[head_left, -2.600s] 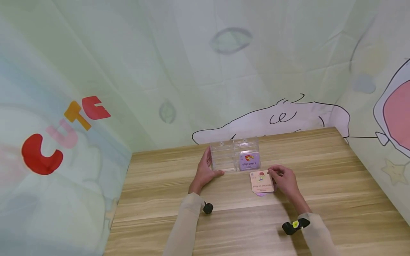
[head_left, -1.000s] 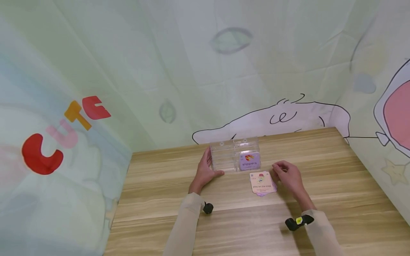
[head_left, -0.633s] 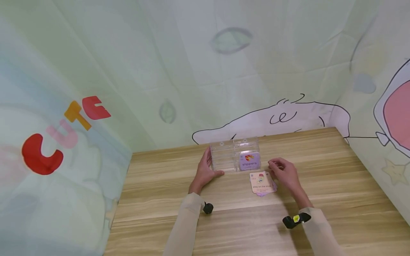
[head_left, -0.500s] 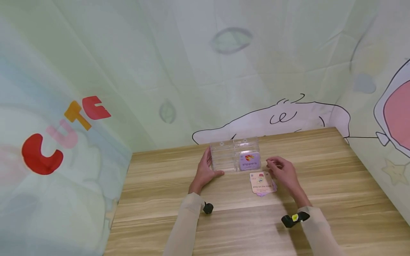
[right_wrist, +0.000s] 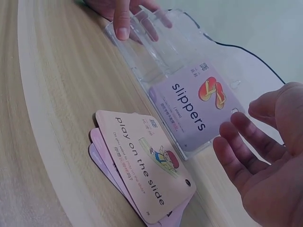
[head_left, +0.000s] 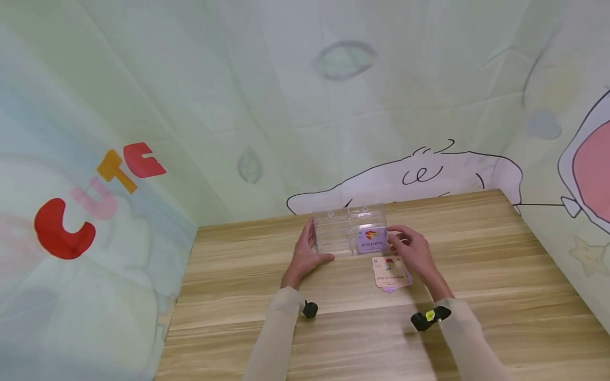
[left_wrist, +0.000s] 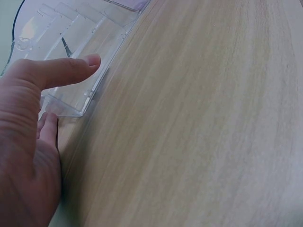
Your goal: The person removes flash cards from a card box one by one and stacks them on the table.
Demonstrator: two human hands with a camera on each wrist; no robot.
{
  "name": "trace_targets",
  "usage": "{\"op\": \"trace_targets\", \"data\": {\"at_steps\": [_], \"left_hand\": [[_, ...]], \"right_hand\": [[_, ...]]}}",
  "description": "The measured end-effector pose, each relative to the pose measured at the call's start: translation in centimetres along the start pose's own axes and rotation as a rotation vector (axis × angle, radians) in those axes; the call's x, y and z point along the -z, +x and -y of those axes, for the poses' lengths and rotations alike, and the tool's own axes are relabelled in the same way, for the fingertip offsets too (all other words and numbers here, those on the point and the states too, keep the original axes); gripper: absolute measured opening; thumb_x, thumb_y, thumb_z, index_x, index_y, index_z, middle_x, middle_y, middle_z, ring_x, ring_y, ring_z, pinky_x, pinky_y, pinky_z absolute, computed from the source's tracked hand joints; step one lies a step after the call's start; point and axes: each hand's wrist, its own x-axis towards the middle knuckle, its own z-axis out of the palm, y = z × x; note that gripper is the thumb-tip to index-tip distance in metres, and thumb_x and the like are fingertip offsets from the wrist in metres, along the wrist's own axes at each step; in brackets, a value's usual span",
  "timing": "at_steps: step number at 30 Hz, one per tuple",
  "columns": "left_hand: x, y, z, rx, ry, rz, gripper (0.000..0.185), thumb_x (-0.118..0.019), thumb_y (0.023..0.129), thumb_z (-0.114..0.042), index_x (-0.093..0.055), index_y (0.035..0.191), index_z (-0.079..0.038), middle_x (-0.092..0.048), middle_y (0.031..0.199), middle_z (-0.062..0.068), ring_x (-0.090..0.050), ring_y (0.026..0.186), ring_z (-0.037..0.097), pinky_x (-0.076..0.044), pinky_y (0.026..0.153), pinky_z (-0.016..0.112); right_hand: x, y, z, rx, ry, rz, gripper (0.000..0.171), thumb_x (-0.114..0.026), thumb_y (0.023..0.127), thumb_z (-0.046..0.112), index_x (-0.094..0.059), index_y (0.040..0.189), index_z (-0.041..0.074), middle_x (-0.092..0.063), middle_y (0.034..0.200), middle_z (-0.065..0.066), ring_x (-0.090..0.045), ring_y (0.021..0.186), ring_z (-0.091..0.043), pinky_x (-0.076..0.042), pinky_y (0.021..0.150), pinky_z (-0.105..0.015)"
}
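A clear plastic card rack [head_left: 333, 233] stands on the table. My left hand [head_left: 305, 255] grips its left end, thumb [left_wrist: 71, 71] across the front and fingers along the side. A purple "slippers" card [right_wrist: 196, 104] sits in the rack's lower right section. Beside that card's right edge is my right hand [head_left: 413, 253], its fingers bent loosely; the fingertips [right_wrist: 227, 130] overlap the card's edge in the right wrist view, and the thumb stands apart. In front of the rack lies a small pile of cards, a peach "play on the slide" card [right_wrist: 147, 165] on top and purple ones beneath.
The wood-grain table [head_left: 238, 328] ends at the back against a printed cloth backdrop [head_left: 267, 106]. On the left side the cloth carries coloured letters [head_left: 111, 172]. The rack's left section holds no card.
My right hand has left the card pile, drawn back a little, then moved left and away to the right edge of the "slippers" card. The left hand has stayed on the rack.
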Motion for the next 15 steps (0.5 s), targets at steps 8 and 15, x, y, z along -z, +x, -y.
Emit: {"op": "trace_targets", "data": {"at_steps": [8, 15], "left_hand": [[0.04, -0.04, -0.06, 0.011, 0.007, 0.007, 0.125, -0.096, 0.071, -0.007, -0.015, 0.167, -0.015, -0.027, 0.169, 0.011, -0.03, 0.154, 0.025, -0.03, 0.124, 0.033], [0.08, 0.0, 0.03, 0.008, 0.019, 0.001, 0.124, -0.096, 0.072, -0.01, -0.017, 0.166, -0.017, -0.028, 0.169, 0.01, -0.03, 0.154, 0.024, -0.03, 0.124, 0.034]], "right_hand": [[-0.3, 0.28, 0.05, -0.007, -0.003, 0.02, 0.036, -0.057, 0.108, 0.022, -0.062, 0.14, 0.007, -0.066, 0.111, -0.02, -0.068, 0.093, -0.032, -0.064, 0.082, -0.04], [-0.46, 0.35, 0.24, -0.018, -0.008, 0.012, 0.036, -0.057, 0.108, 0.023, -0.062, 0.141, 0.009, -0.065, 0.112, -0.02, -0.068, 0.093, -0.033, -0.063, 0.083, -0.04]]}}
